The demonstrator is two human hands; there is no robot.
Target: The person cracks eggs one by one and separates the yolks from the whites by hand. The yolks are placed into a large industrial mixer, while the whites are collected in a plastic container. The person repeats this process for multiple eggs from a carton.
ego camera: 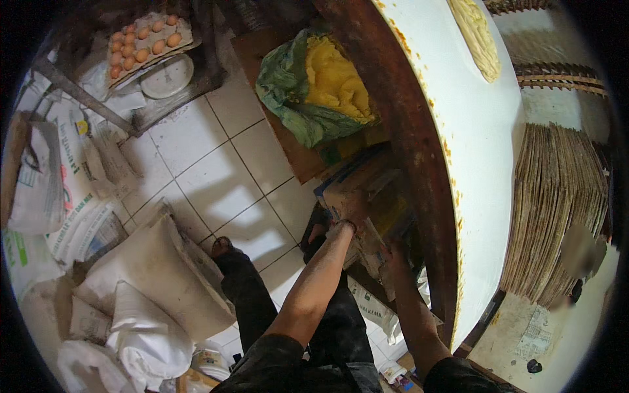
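Observation:
Both arms reach down beneath the edge of a white worktop (484, 162) with a brown rim. My left hand (355, 209) is at a cardboard box (336, 189) in the shade; its fingers are blurred and dark. My right hand (390, 253) is beside a torn, pale wrapping or flap (371, 250) at the same box; its grip cannot be made out. Above the box in the picture, a green plastic bag (290, 88) stands open on brown cardboard (280, 142), with a yellow, soft mass (336, 78) in it. A strip of pale dough (476, 39) lies on the worktop.
Eggs in a carton tray (147, 54) and a round white dish (167, 76) are at upper left. Full sacks (142, 275) line the left side of the tiled floor (221, 167). At right are a stack of thin brown sheets (555, 211) and wooden racks (560, 81).

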